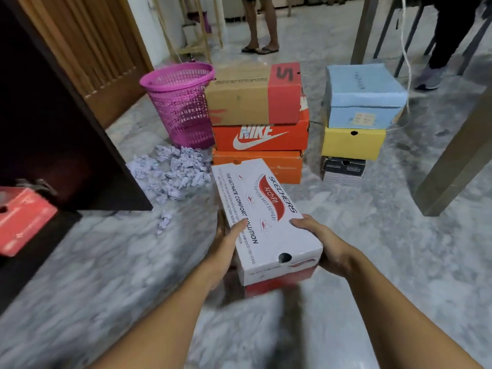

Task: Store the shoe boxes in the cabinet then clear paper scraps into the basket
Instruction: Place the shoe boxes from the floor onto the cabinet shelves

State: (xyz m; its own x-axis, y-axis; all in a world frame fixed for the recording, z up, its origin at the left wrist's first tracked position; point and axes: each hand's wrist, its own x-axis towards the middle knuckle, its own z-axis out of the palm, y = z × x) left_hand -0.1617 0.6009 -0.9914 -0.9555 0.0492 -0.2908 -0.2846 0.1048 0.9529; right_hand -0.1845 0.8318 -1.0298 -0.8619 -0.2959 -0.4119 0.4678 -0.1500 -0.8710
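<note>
— Whereabouts of the white rectangular cardboard shoe box (266, 217)?
— Held over the glossy marbled floor (106, 262), left grip (226, 245) curled round one long side, right grip (320, 243) round the other.
— And the crumpled lilac paper scraps (170, 173)?
— Heaped beside the pink perforated plastic basket (181, 102).

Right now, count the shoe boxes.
8: Skechers box held, three in the Nike stack, three in the blue-topped stack, red box in the cabinet; more may be hidden.

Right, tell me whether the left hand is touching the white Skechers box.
Touching. The head view shows the left hand gripping the white Skechers box, thumb on the lid and palm against its side.
</note>
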